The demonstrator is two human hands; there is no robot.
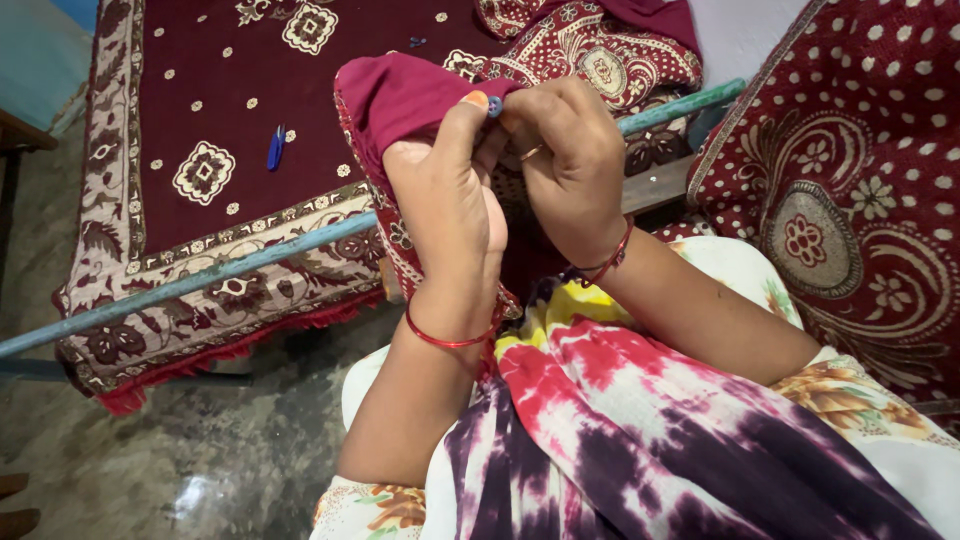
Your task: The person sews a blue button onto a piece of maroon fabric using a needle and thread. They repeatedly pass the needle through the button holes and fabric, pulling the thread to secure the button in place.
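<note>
Two hands at frame centre, my left hand (450, 190) gripping maroon cloth (395, 95), right hand (570, 160) pinching blue button (494, 106), snips (276, 148) upper left.

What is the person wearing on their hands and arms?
The left hand has orange-painted nails and a thin red bangle on the wrist. The right hand wears a gold-coloured ring and a thin red bangle too. Both forearms are bare, with no sleeves reaching them.

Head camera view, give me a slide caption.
Both hands, left hand and right hand, pinch a small blue button against maroon cloth.
</note>
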